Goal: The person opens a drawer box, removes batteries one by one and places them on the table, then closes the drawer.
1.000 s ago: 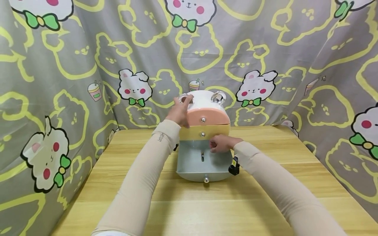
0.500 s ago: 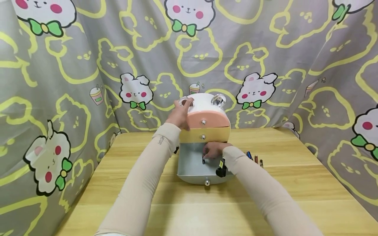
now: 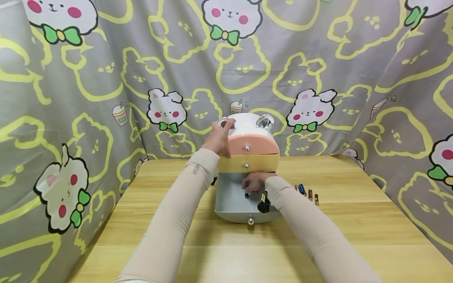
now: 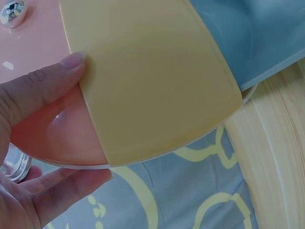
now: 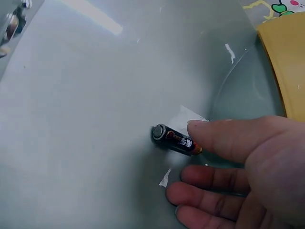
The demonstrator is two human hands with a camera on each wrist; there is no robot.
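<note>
A small toy-like cabinet (image 3: 247,124) with a white top and clear ear-shaped loops stands on the table. My left hand (image 3: 219,137) grips its upper left side, thumb on the front by the orange drawer (image 3: 260,145) and yellow drawer (image 4: 157,86), fingers along the side. The grey bottom drawer (image 3: 226,204) is pulled out. Inside it, my right hand (image 3: 255,182) pinches a small dark battery (image 5: 174,140) by one end, thumb on top; the other fingers are curled below. The index finger is mostly hidden in the right wrist view.
Several batteries (image 3: 310,194) lie on the wooden table (image 3: 336,232) right of the cabinet. White scraps (image 5: 165,178) show on the grey drawer's floor. A patterned curtain (image 3: 198,78) hangs behind and at both sides.
My right hand has moved left and down inside the grey drawer to the battery. The batteries on the table have come into view past the right arm. The left hand keeps its hold.
</note>
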